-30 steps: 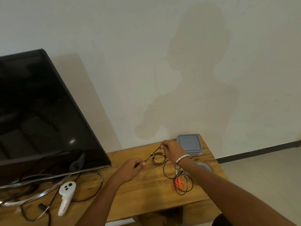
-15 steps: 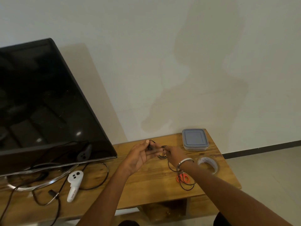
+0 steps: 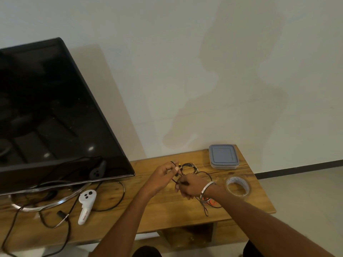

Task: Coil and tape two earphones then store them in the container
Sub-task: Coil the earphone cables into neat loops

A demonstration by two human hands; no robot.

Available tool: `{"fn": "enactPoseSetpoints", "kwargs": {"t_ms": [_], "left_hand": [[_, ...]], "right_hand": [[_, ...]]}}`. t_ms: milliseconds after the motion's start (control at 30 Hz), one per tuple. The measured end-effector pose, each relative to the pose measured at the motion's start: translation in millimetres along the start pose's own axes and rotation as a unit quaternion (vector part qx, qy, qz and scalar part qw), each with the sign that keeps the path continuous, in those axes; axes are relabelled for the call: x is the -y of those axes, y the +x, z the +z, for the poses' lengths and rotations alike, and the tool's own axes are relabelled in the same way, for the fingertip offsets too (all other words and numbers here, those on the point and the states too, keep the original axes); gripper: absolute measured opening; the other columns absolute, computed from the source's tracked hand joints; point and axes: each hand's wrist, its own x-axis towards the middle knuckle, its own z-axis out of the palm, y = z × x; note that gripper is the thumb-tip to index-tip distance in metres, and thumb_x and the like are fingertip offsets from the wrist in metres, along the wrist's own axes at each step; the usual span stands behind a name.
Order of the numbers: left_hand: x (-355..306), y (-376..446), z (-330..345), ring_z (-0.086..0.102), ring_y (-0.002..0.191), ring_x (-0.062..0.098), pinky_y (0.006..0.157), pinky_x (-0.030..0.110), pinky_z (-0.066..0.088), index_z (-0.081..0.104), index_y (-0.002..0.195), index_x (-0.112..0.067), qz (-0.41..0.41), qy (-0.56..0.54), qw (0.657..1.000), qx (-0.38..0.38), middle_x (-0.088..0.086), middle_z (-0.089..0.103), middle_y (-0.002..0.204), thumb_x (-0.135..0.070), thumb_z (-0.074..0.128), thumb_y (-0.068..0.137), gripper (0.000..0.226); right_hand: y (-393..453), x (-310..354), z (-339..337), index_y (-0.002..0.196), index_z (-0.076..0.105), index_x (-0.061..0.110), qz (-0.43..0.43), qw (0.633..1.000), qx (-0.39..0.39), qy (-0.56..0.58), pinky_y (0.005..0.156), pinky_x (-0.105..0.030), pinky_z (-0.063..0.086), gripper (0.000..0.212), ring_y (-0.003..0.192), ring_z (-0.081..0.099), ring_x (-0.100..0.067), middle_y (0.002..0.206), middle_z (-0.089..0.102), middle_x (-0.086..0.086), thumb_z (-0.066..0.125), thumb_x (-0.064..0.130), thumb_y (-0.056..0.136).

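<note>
Midway through the first coil, a person works black earphones (image 3: 187,166) above a wooden table (image 3: 167,210). Nearest the camera, both forearms reach in from below. The right hand (image 3: 189,188), a bangle (image 3: 207,189) at its wrist, has its fingers curled around a stretch of cord; how much it holds cannot be told. Just beyond, the left hand (image 3: 165,173) pinches the cord between thumb and fingertips, the other fingers loosely bent, with a small loop standing above them. The two hands sit close together, joined by a short span of wire.

A second tangle of cord (image 3: 206,208) trails from under the right wrist, lying over something orange that is mostly hidden. A tape roll (image 3: 238,186) lies flat just beside the right arm. Farther back, the container (image 3: 223,156) rests near the wall with its grey lid on.

To coil well, the left hand would likely serve best as a fixed anchor while the right lays even loops of matching size, keeping the wire untwisted. A slack grip risks the loops springing apart before tape reaches them. The roll is within reach, so one hand could hold the finished bundle while the other fetches it. Judging by the loose cord, neither set is bound yet, and the lid must come off before storing.
</note>
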Motion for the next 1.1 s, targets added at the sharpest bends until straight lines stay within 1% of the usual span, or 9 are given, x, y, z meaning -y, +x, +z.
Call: {"fn": "enactPoseSetpoints", "kwargs": {"t_ms": [67,200,367,467,533,700,800,933,1100], "left_hand": [[6.0,0.2,-3.4,0.041,0.133,0.001,0.103,0.026,0.035,0.067,0.081,-0.022,0.008,0.052,0.999,-0.011,-0.011,0.052,0.136,-0.026,0.055,0.098,0.021],[16.3,-0.6,-8.3,0.04,0.132,-0.004,0.097,0.017,0.034,0.069,0.084,-0.017,0.011,0.107,0.994,-0.024,-0.015,0.058,0.126,-0.024,0.056,0.097,0.019],[19.5,-2.7,-10.3,0.047,0.122,-0.004,0.1,0.024,0.036,0.069,0.081,-0.024,-0.02,0.127,0.992,-0.015,-0.013,0.058,0.125,-0.029,0.056,0.097,0.021],[14.4,-5.9,-9.1,0.055,0.103,-0.009,0.089,0.023,0.042,0.069,0.079,-0.028,-0.029,0.127,0.991,0.009,-0.019,0.064,0.105,-0.032,0.055,0.098,0.024],[10.3,-8.2,-8.9,0.06,0.104,-0.001,0.091,0.025,0.045,0.07,0.082,-0.027,-0.049,0.109,0.992,0.032,-0.013,0.069,0.106,-0.036,0.052,0.099,0.027],[-0.9,-13.0,-6.4,0.06,0.111,0.013,0.095,0.032,0.045,0.071,0.084,-0.029,-0.065,0.044,0.993,0.085,0.003,0.07,0.111,-0.035,0.049,0.1,0.028],[-7.2,-14.5,-3.2,0.06,0.092,0.014,0.083,0.029,0.045,0.07,0.085,-0.029,-0.083,-0.006,0.99,0.114,-0.008,0.07,0.098,-0.037,0.049,0.1,0.027],[-14.4,-12.5,-1.5,0.059,0.123,0.02,0.1,0.044,0.043,0.066,0.082,-0.022,-0.112,-0.188,0.966,0.137,0.01,0.068,0.122,-0.037,0.053,0.095,0.023],[-25.8,-9.2,-3.5,0.055,0.125,0.041,0.105,0.059,0.038,0.057,0.085,-0.015,-0.078,-0.332,0.931,0.127,0.028,0.057,0.13,-0.031,0.05,0.098,0.021]], "right_hand": [[-2.4,2.1,-4.5,0.09,0.062,0.015,-0.009,1.0,0.011,0.022,0.048,-0.02,0.048,0.02,0.046,0.057,-0.006,0.062,0.061,0.003,0.044,0.02,0.096],[-6.5,5.1,-15.2,0.087,0.062,0.017,-0.018,0.998,0.012,0.059,0.053,-0.017,0.049,0.015,0.049,0.06,-0.004,0.063,0.062,0.001,0.049,0.018,0.095],[-8.2,3.6,-26.8,0.088,0.064,0.014,-0.029,0.997,-0.042,0.051,0.051,-0.016,0.046,0.015,0.044,0.054,0.0,0.059,0.056,0.005,0.05,0.014,0.094],[-6.5,4.1,-31.5,0.077,0.063,0.026,-0.041,0.995,-0.091,0.029,0.047,-0.013,0.041,0.02,0.043,0.049,0.003,0.058,0.054,0.012,0.053,0.019,0.093],[-5.0,5.5,-34.2,0.072,0.059,0.034,-0.051,0.993,-0.108,0.015,0.049,-0.008,0.039,0.026,0.046,0.05,0.007,0.063,0.055,0.013,0.054,0.02,0.093],[0.4,1.0,-38.6,0.088,0.069,0.015,-0.064,0.986,-0.151,-0.021,0.062,-0.013,0.04,0.015,0.072,0.056,-0.006,0.081,0.063,0.007,0.056,0.021,0.092],[0.9,-2.2,-37.3,0.091,0.069,0.01,-0.076,0.983,-0.165,-0.007,0.067,-0.016,0.041,0.015,0.078,0.056,-0.011,0.086,0.066,0.001,0.056,0.019,0.092],[-2.2,-4.3,-34.3,0.094,0.069,0.006,-0.076,0.977,-0.193,0.041,0.062,-0.011,0.04,0.018,0.07,0.053,-0.004,0.08,0.064,0.004,0.055,0.018,0.094],[-5.4,-17.3,-26.3,0.105,0.067,0.003,-0.031,0.975,-0.191,0.112,0.051,-0.01,0.037,0.022,0.049,0.045,0.005,0.069,0.058,0.004,0.048,0.011,0.096]]}}
